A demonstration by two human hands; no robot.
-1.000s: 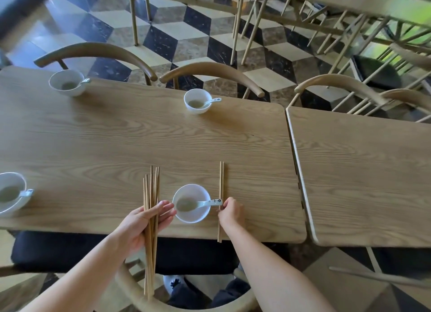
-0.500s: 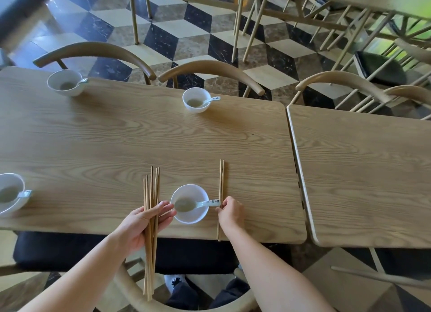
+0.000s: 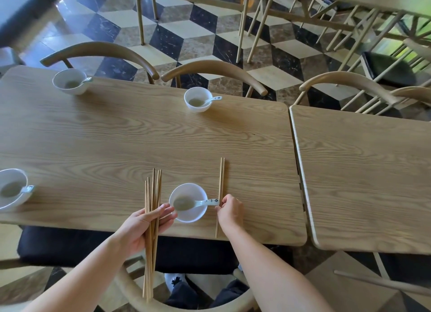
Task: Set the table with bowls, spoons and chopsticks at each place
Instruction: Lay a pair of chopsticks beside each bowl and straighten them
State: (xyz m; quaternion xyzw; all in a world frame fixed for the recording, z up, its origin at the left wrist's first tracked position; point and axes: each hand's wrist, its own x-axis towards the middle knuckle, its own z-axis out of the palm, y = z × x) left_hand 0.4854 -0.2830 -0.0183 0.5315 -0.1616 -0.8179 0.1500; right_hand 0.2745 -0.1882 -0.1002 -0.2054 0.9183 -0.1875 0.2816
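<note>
A white bowl (image 3: 189,215) with a spoon (image 3: 205,202) in it stands near the table's front edge. Just right of it lies a pair of wooden chopsticks (image 3: 221,179), and my right hand (image 3: 231,210) pinches that pair at its middle. My left hand (image 3: 144,225) is left of the bowl, closed around a bundle of several chopsticks (image 3: 152,195) that point away from me. Three more white bowls with spoons stand at far left (image 3: 70,81), far middle (image 3: 197,99) and near left (image 3: 11,189).
The wooden table (image 3: 116,144) meets a second bare table (image 3: 363,172) at a seam on the right. Curved wooden chair backs (image 3: 214,69) line the far side. A chair with a dark cushion (image 3: 70,246) is under the front edge.
Hardly anything has changed: my right hand stays on the laid pair beside the bowl, and the left keeps its bundle in place.
</note>
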